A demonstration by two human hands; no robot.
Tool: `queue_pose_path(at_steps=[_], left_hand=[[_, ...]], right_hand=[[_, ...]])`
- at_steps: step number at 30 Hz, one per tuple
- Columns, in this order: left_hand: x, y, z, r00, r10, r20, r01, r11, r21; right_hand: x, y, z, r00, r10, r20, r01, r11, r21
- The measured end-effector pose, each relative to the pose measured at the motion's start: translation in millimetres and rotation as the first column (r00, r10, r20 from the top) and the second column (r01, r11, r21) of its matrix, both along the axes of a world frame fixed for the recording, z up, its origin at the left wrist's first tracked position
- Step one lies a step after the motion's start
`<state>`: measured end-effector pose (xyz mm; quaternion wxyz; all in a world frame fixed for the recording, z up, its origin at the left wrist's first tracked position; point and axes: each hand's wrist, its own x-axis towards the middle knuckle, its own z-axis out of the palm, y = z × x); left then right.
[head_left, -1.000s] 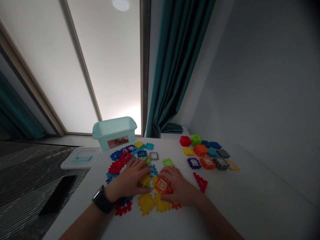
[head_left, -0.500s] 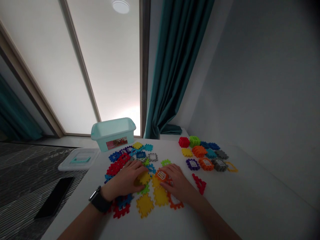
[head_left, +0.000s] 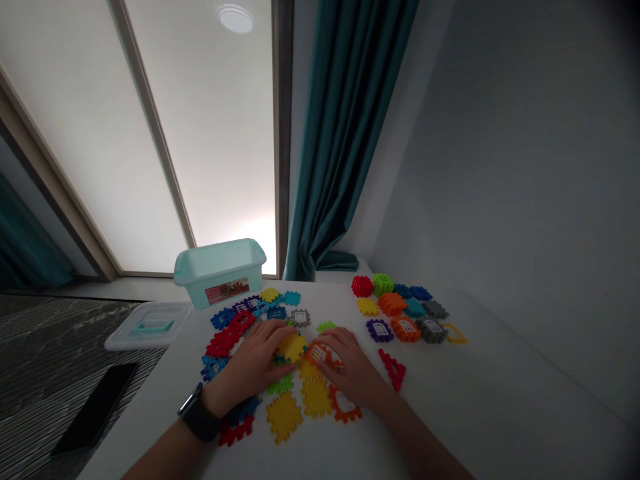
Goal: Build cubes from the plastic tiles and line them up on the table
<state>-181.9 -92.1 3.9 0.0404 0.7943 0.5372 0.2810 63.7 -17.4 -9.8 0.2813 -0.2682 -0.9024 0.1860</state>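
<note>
The left hand (head_left: 253,357) lies flat at the middle of the frame, with a black watch (head_left: 199,417) on its wrist. Its fingers (head_left: 273,332) are stretched out, and the tips reach a yellow toy piece (head_left: 293,347) with bumpy edges. The right hand (head_left: 351,373) is just beside it, and its fingers (head_left: 331,340) rest on an orange piece with a white window (head_left: 317,354). The two pieces are close together in the middle of the pile, between the hands. Both hands look open and lie on top of the pieces, but I cannot tell if they are gripping them. Below the hands are two big yellow pieces (head_left: 284,417) and an orange window piece (head_left: 344,404). Red and blue pieces (head_left: 223,343) lie to the left of the left hand. More pieces sit in a group at the right of the white table (head_left: 475,413), and a red piece (head_left: 393,370) lies apart from them. At the upper left, a pale green plastic box (head_left: 219,270) stands at the table's far edge, and its lid (head_left: 147,327) lies near it. A black phone (head_left: 95,408) lies at the lower left on a dark striped cloth (head_left: 45,347)
</note>
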Motion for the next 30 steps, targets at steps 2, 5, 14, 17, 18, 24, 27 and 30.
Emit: queue_pose_path(at_steps=[2, 5, 14, 17, 18, 24, 27, 30], left_hand=[[3, -1, -2.1, 0.999, -0.002, 0.040, 0.000, 0.999, 0.041], [8, -2, -3.5, 0.994, -0.024, 0.109, 0.015, 0.996, 0.086], [24, -8, -3.0, 0.953, -0.104, 0.286, 0.088, 0.994, 0.069], [28, -7, -4.4, 0.939, -0.107, 0.326, 0.091, 0.994, 0.062], [28, -7, -4.6, 0.935, -0.103, 0.338, 0.088, 0.994, 0.059], [29, -6, -3.2, 0.907, -0.094, 0.410, 0.080, 0.995, 0.051], [29, -6, -0.3, 0.892, -0.080, 0.445, 0.083, 0.996, 0.012], [28, -7, 3.3, 0.879, -0.051, 0.474, 0.085, 0.995, -0.049]], right_hand=[[-2, -2, 0.0, 0.997, 0.020, -0.077, -0.016, 0.998, 0.061], [-6, -6, 0.6, 0.984, 0.051, -0.173, -0.024, 0.988, 0.154], [-8, -10, 2.2, 0.978, 0.080, -0.192, -0.021, 0.957, 0.289], [-8, -11, 0.9, 0.976, 0.048, -0.210, 0.021, 0.948, 0.317], [-8, -12, 1.0, 0.976, 0.040, -0.216, 0.033, 0.946, 0.323], [-9, -16, 5.9, 0.975, 0.081, -0.208, 0.005, 0.924, 0.381], [-9, -15, 6.5, 0.971, 0.096, -0.221, -0.008, 0.930, 0.368], [-9, -13, 4.5, 0.951, 0.092, -0.294, -0.004, 0.958, 0.288]])
